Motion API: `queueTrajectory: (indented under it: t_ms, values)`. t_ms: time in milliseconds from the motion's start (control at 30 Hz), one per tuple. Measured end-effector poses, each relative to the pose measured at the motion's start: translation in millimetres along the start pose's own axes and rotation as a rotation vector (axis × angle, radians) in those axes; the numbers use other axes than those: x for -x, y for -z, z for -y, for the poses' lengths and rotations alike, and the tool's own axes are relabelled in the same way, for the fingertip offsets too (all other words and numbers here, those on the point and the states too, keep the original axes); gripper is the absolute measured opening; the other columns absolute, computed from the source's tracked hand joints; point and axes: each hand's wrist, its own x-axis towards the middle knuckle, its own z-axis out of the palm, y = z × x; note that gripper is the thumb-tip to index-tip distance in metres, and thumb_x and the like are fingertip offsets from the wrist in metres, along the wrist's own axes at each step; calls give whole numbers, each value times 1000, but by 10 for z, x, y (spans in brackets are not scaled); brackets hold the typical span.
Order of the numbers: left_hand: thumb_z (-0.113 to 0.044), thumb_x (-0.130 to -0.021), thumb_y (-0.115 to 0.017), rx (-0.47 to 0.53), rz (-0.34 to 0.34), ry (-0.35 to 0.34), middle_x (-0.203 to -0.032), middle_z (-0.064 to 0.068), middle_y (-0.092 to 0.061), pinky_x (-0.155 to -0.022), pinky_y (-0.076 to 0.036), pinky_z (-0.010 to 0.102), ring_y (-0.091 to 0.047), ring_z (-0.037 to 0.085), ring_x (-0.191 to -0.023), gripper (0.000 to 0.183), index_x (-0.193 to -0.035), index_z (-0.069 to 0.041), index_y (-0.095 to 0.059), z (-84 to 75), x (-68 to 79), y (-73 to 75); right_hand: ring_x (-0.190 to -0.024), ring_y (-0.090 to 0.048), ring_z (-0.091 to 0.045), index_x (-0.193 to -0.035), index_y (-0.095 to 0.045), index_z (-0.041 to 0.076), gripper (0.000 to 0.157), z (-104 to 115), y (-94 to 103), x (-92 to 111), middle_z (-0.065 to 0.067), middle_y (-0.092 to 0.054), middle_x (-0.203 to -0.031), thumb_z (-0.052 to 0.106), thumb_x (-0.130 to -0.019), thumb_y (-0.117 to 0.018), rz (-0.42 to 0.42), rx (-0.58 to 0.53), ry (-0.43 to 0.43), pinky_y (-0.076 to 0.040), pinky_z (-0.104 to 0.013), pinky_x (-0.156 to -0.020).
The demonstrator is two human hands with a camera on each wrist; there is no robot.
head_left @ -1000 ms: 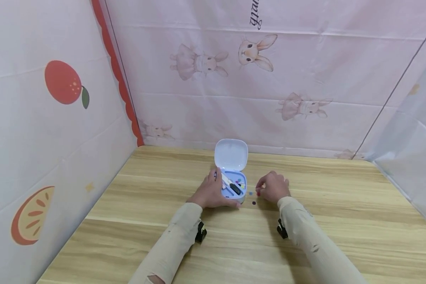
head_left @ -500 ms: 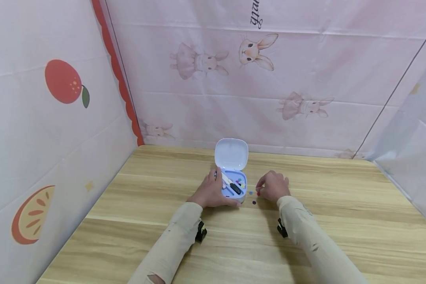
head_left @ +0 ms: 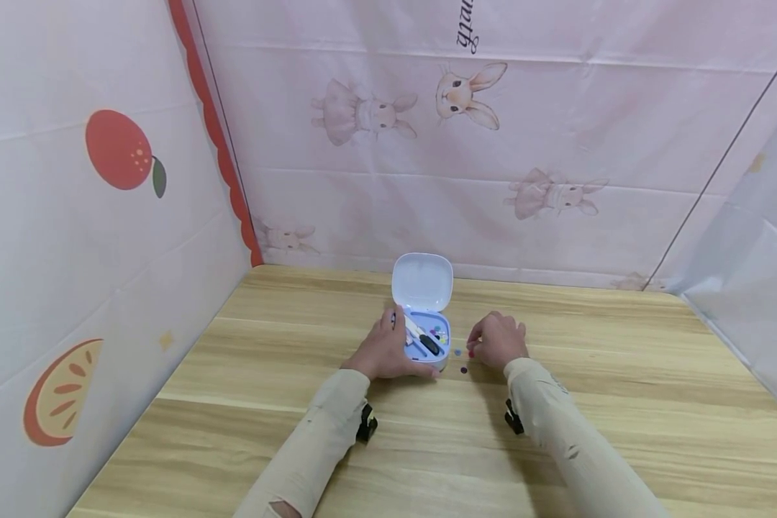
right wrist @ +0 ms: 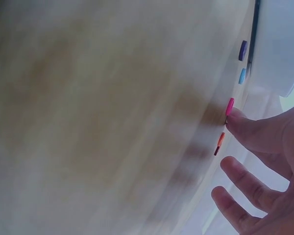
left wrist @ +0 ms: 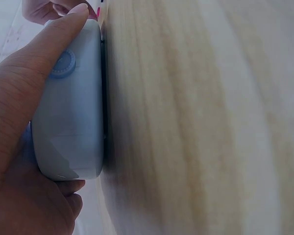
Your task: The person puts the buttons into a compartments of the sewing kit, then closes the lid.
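A small pale blue sewing box (head_left: 435,362) stands on the table with its lid (head_left: 422,282) raised. My left hand (head_left: 388,349) grips its left side, thumb along the front wall beside a round blue catch (left wrist: 63,64). Inside lie a white tool with a black end (head_left: 429,345) and several coloured buttons (head_left: 437,334). To the right of the box, my right hand (head_left: 500,341) has thumb and forefinger together at the edge of a pink button (right wrist: 230,106); its other fingers are spread apart.
Between the box and my right hand lie a light blue button (head_left: 457,352) and a dark purple button (head_left: 463,370). An orange button (right wrist: 220,140) with a dark piece against it lies beyond the pink one. A printed backdrop (head_left: 337,216) rises behind the wooden table (head_left: 285,316).
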Motion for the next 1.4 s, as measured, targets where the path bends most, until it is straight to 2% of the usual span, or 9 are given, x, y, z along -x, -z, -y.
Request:
queueTrajectory:
  t_ms: [733, 967, 1400]
  values:
    - [-72, -66, -82, 6, 13, 15, -167, 17, -8, -115, -33, 49, -28, 35, -144, 142, -163, -5, -3, -40, 12, 56, -95, -53, -34, -75, -76, 13, 10, 60, 67, 14, -7, -64, -98, 5, -79, -80, 10, 5, -17, -36, -51, -86]
    - [-72, -67, -82, -3, 12, 9, -166, 19, -9, -114, -34, 50, -28, 36, -144, 141, -162, -3, -3, -24, 13, 39, -91, -53, -31, -75, -76, 11, 9, 84, 65, 35, -6, -64, -92, 3, -77, -80, 16, 4, -2, -37, -47, -84]
    - [-71, -67, -82, -14, 2, -1, -167, 19, -7, -115, -33, 49, -27, 36, -145, 142, -162, -2, -2, 14, 36, -4, -88, -53, -31, -75, -76, 9, 11, 113, 12, 89, -5, -64, -89, -1, -77, -71, 1, 39, 27, -36, -43, -78]
